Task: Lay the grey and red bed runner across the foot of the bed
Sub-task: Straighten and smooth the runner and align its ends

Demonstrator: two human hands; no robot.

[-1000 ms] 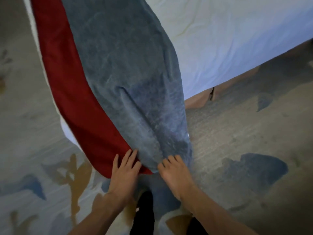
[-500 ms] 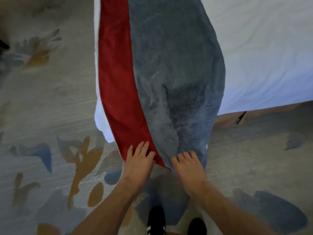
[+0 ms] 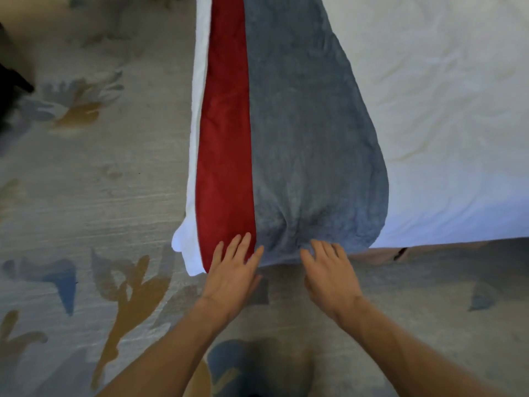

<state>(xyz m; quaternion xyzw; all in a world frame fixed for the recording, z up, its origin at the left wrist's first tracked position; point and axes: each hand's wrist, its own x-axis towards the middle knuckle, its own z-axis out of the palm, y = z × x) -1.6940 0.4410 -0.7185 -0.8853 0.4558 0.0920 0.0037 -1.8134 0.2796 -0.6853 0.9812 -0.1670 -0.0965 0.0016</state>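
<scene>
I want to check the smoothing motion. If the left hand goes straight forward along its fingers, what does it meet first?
Most likely the red band of the bed runner: the left hand lies open with fingertips already at its lower end, beside the seam with the grey part.

Both my arms reach forward and down, bare to the forearm, wrists nearly straight. My left hand (image 3: 233, 272) is palm down with its fingers (image 3: 245, 244) spread and extended flat, the thumb angled out to the right. My right hand (image 3: 329, 275) sits beside it, well apart, also palm down, its fingers (image 3: 323, 249) loosely splayed and slightly bent at the tips. Neither hand is closed around anything; both are open and flat.
</scene>
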